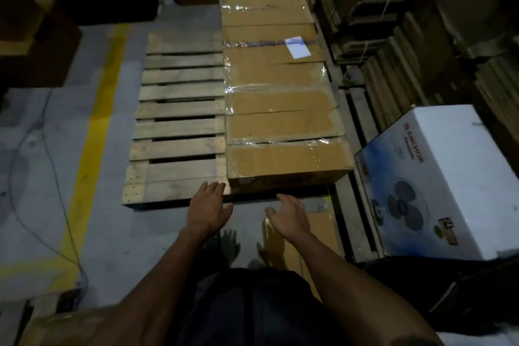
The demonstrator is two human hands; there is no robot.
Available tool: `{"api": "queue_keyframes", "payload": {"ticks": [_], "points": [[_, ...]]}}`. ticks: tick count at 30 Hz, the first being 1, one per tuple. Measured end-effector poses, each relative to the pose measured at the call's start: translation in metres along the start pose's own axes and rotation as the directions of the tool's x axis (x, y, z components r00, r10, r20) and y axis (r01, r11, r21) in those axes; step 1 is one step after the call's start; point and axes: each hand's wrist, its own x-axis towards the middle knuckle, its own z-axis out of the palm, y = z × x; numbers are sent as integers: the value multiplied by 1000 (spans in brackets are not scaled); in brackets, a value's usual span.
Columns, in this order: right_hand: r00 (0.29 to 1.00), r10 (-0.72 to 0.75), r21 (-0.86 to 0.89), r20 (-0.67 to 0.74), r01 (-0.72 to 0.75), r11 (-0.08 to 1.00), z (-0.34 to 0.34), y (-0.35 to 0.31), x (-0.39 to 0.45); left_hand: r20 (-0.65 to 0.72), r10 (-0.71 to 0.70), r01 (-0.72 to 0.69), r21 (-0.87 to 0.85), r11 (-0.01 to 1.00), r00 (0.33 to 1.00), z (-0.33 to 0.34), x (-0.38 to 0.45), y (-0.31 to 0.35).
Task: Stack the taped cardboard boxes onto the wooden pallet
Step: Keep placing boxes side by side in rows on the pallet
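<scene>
A wooden pallet point(179, 123) lies on the grey floor ahead of me. Its right half carries a row of brown cardboard boxes sealed with clear tape. The nearest box point(286, 160) sits at the pallet's front right corner, a middle box point(278, 93) behind it, and a far box point(266, 12) at the back. My left hand point(209, 209) hovers open at the near box's front left corner, fingertips just short of it. Just in front of the same box, my right hand point(290, 218) is open with relaxed fingers. Neither hand holds anything.
A white fan carton point(438, 177) stands to the right. Stacks of flattened cardboard point(421, 50) fill the right side. Another brown box point(314, 236) lies on the floor by my feet. A yellow floor line point(98, 121) and a thin cable point(33, 149) run on the left.
</scene>
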Motion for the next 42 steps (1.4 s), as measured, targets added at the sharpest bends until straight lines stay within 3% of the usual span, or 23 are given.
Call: {"api": "queue_keyframes", "payload": {"ticks": [9, 15, 20, 26, 31, 38, 42], "points": [[998, -19, 8, -66, 20, 1000, -34, -22, -18, 0, 114, -113, 104, 988, 993, -47, 7, 1], [979, 143, 111, -142, -128, 986, -35, -33, -7, 80, 292, -301, 139, 943, 953, -72, 56, -1], [926, 291, 230, -239, -237, 944, -22, -58, 0, 181, 479, -505, 143, 851, 859, -94, 107, -6], [815, 503, 448, -287, -350, 822, -3, -86, -8, 299, 681, -739, 161, 654, 668, -106, 151, 3], [666, 682, 580, -302, -439, 686, 18, -94, -42, 393, 789, -879, 143, 454, 472, -99, 152, 24], [447, 857, 759, -256, -456, 464, 63, -85, -109, 512, 832, -976, 88, 197, 214, -77, 105, 66], [377, 907, 833, -188, -428, 350, 99, -78, -145, 568, 816, -994, 74, 76, 104, -54, 67, 78]]}}
